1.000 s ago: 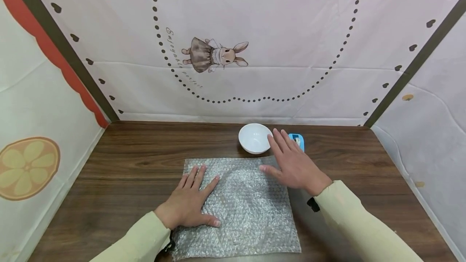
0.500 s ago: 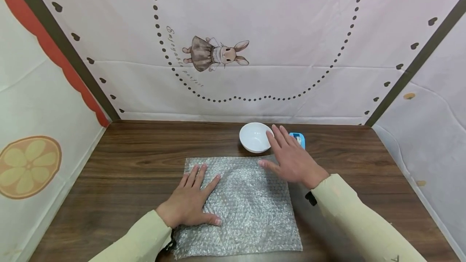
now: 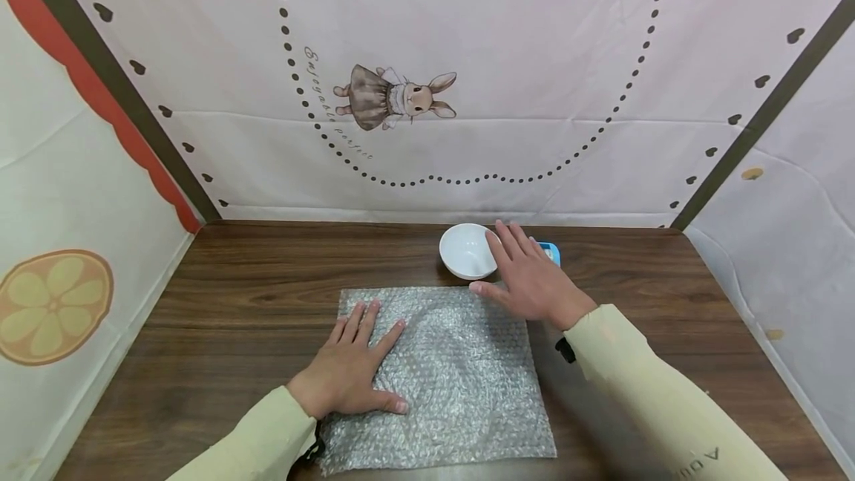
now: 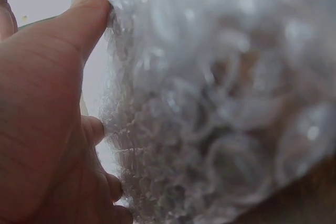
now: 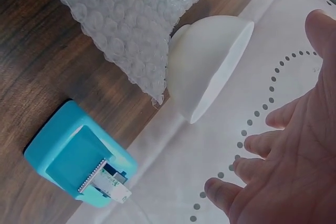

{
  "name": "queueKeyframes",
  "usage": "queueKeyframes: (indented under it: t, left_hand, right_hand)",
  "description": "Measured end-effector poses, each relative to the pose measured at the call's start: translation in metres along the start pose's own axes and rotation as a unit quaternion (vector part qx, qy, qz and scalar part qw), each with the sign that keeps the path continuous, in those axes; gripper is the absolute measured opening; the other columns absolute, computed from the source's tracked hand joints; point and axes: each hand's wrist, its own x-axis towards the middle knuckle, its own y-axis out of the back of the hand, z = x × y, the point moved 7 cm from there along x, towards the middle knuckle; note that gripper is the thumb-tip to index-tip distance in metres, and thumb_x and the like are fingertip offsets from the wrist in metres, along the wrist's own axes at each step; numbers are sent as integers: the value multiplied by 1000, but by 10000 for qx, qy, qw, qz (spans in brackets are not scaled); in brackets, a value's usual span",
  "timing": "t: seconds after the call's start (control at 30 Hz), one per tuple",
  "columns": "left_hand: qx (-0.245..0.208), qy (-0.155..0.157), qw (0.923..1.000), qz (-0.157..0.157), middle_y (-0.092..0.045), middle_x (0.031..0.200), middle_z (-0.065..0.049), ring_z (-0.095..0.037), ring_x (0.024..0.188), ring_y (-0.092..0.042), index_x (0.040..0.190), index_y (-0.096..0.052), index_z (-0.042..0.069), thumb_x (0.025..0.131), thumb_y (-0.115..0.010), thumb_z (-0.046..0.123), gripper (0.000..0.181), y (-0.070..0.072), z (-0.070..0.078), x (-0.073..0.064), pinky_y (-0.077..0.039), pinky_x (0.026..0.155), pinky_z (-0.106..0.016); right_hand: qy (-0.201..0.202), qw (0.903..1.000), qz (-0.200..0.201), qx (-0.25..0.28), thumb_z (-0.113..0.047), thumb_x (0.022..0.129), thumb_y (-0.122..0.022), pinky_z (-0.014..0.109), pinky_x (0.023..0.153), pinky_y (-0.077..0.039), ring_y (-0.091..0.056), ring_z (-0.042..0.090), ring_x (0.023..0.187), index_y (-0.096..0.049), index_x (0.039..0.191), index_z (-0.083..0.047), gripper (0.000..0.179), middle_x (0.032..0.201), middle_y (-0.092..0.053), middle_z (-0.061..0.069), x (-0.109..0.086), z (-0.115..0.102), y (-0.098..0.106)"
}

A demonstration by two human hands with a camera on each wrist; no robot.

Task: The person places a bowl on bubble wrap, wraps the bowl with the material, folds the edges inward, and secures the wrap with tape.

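Note:
A square sheet of clear bubble wrap point(image 3: 461, 384) lies spread on the dark wooden table. My left hand point(image 3: 347, 377) rests on its left part, palm down with the fingers spread. Over the far right corner of the sheet hovers my right hand point(image 3: 534, 280), its fingers straight and nothing in them. Behind the sheet stands a white bowl point(image 3: 462, 252), upright; my right fingertips overlap its rim in the head view. A blue tape dispenser point(image 5: 68, 140) with a toothed cutting edge shows whole in the right wrist view, while the right hand partly hides it from the head camera.
The wooden tabletop point(image 3: 254, 303) ends at a white printed cloth point(image 3: 534, 43) hung behind it. More cloth covers the left and right sides. Both the bowl and the dispenser stand near the table's back edge.
My right hand has moved slightly forward and left, covering more of the tape dispenser in the head view. The left hand and the bubble wrap stay in place.

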Motion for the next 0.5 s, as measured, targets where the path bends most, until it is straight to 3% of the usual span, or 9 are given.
queueKeyframes:
  t: [0.5]
  left_hand:
    - [19, 33, 10000, -52, -2, 174, -28, -51, 161, -4, 167, -26, 22, 78, -72, 79, 115, -3, -2, 3, -16, 126, -70]
  right_hand:
    - [-143, 9996, -234, 8, -63, 105, -46, 60, 131, -14, -4, 40, 165, -11, 168, -7, 91, 177, -6, 17, 19, -1, -1]
